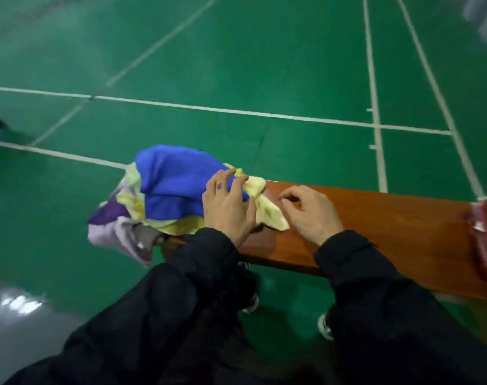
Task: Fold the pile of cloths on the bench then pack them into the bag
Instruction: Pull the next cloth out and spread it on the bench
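Pile of cloths [164, 195] sits at the far left end of the wooden surface [375, 218], heaped and unfolded. Blue cloth [175, 184] on top, pale yellow cloth [267, 209] beneath it with a corner trailing right along the wood, purple cloth [106, 215] and a lilac cloth [117, 234] at the bottom. The lilac one hangs off the end, over the green court floor [236, 65].

Left hand [228, 204]: fingers spread and fairly straight, laid on the near right side of the heap where blue meets yellow; pressing or steadying, no clear pinch visible. Right hand [309, 212]: just beside the yellow corner, fingers loosely curled, holding nothing; whether a fingertip touches the cloth cannot be told. Frame is motion-blurred.

A reddish translucent item [484, 240] shows at the right edge, possibly the bag; too blurred to confirm.

Risks, as judged:
- Heap overhangs the end. Pulling the yellow cloth from under the blue one could drag the stack leftward or tip the lower cloths onto the floor.
- Surface is narrow; a cloth spread for folding would likely droop over both long edges, giving uneven folds.
- Polished wood looks slick, so folded pieces may slide.
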